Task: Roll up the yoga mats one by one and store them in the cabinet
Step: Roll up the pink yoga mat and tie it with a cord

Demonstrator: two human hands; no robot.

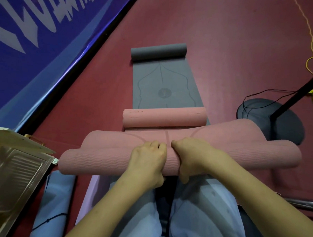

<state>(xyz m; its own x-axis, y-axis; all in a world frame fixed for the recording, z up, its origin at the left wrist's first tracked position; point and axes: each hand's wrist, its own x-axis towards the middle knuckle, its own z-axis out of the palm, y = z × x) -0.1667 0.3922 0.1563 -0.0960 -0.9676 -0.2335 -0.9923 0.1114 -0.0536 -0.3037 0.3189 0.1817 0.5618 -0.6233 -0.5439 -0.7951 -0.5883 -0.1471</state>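
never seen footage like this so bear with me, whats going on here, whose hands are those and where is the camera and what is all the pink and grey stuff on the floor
There is no machine here. The one picture comes from a wide-angle camera worn on a person's head, looking forward and down, so the two arms reaching in from the bottom are the wearer's own.

The left hand and right hand sit side by side, fingers curled over the pink yoga mat, which they are rolling into a thick tube.

Beyond it, the far end of that pink sheet curls into a small pink roll. It overlaps a grey yoga mat, spread flat on the red floor with its own far end rolled up.

At the left edge is part of a pale cabinet; at the right, a dark round stand base with cables.
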